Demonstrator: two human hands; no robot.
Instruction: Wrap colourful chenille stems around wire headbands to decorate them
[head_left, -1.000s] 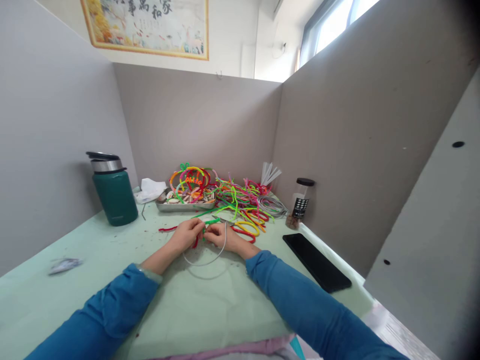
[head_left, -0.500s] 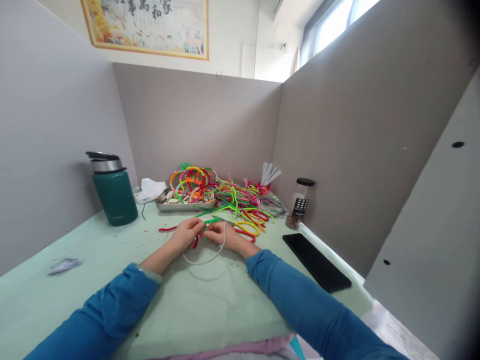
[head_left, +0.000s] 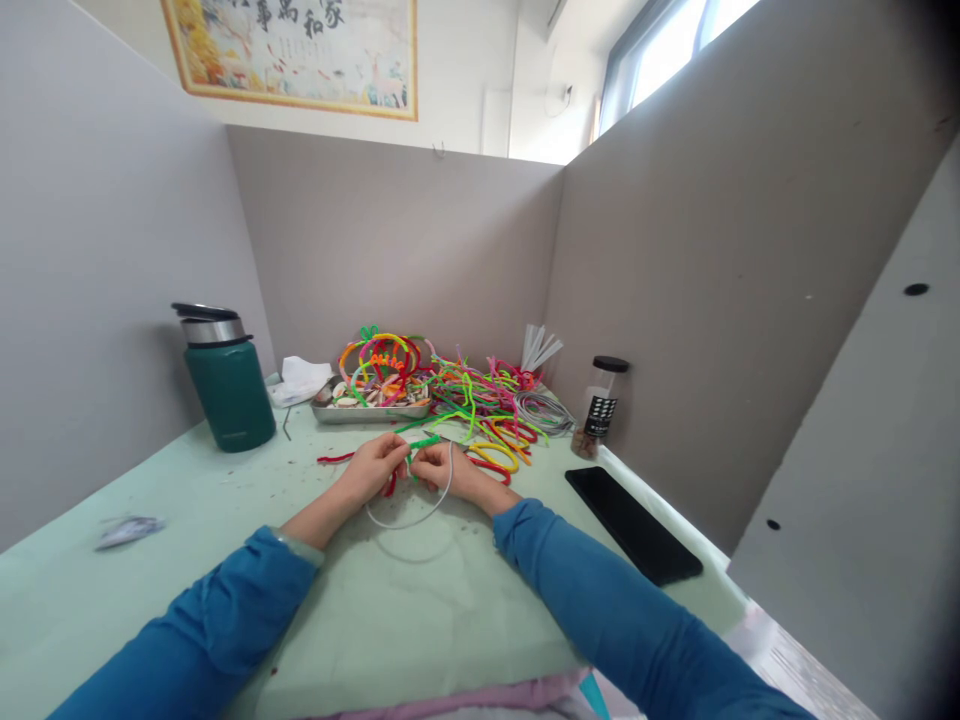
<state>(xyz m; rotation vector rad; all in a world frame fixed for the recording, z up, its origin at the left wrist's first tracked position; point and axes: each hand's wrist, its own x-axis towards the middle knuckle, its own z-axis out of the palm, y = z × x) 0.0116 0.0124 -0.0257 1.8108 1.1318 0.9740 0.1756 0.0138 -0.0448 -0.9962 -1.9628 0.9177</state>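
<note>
Close together over the middle of the table, my left hand [head_left: 375, 467] and my right hand [head_left: 444, 467] are both closed, fingertips pinched. Between them is a green pipe cleaner [head_left: 425, 441], with a short green end hanging below the fingers. A thin white wire loop [head_left: 411, 525] curves down from the hands toward me, passing in front of my right hand. A red pipe cleaner [head_left: 335, 458] sticks out left of my left hand, and a red end shows under its fingers. Scissors with yellow and red handles [head_left: 514, 459] lie just beyond my right wrist.
A metal tray [head_left: 373, 414] behind the hands bears colourful pipe-cleaner hoops. Beside it lie a pile of pipe cleaners [head_left: 472, 392] and a grey wire coil [head_left: 546, 412]. A green bottle [head_left: 229, 395] stands left; a black-lidded jar [head_left: 600, 408] and a black phone [head_left: 634, 524] are right.
The fingertips of my right hand have shifted very slightly around the green pipe cleaner. Everything else stays in place.
</note>
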